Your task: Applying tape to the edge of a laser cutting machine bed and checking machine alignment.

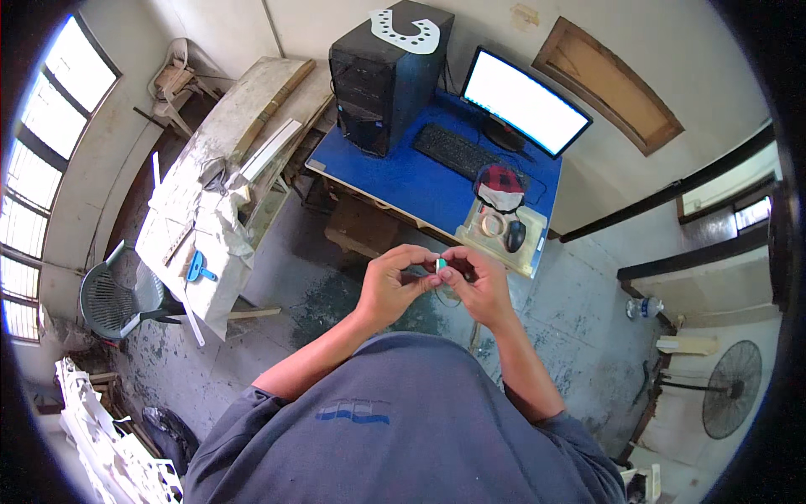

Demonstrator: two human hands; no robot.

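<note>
Between my fingertips is a small green-and-white object [441, 265], too small here to name its kind. My left hand [388, 287] pinches it from the left with thumb and forefinger. From the other side my right hand [482, 290] closes its thumb and fingers on it. A thin dark strand curves below the fingers; whether it belongs to the object, I cannot tell. Both hands are held up in front of my chest, short of the blue desk [369, 172].
The desk bears a black computer tower [359, 101], a keyboard [457, 151], a lit monitor [527, 102] and a tray [525, 267] with a mouse [515, 237] and tape roll [493, 224]. Left are a cluttered table [189, 160] and green chair [126, 294]; right, a fan [732, 389].
</note>
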